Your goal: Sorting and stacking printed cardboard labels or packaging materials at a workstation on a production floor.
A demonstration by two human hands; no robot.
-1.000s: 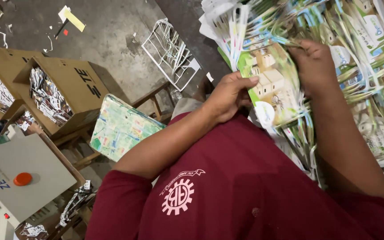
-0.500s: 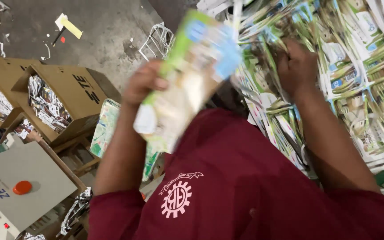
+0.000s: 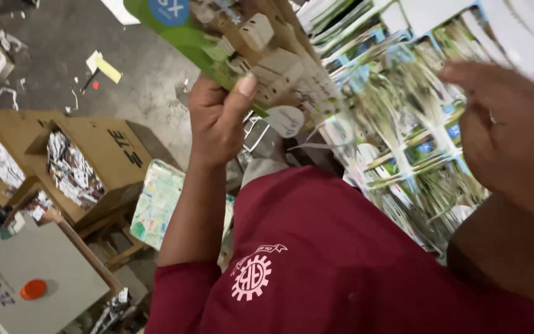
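My left hand is raised and grips a printed card sheet with green and tan artwork, thumb on its face. My right hand hovers with spread fingers over a big spread of similar printed sheets at the right, holding nothing that I can see. My dark red shirt fills the lower middle of the view.
Cardboard boxes full of shredded paper scraps stand at the left on a grey floor. A stack of printed sheets lies on a low wooden stand below my left arm. A grey panel with an orange button sits at bottom left.
My left hand has pulled one sheet out of the pile and lifted it up and to the left. My right hand has come off the pile and opened.
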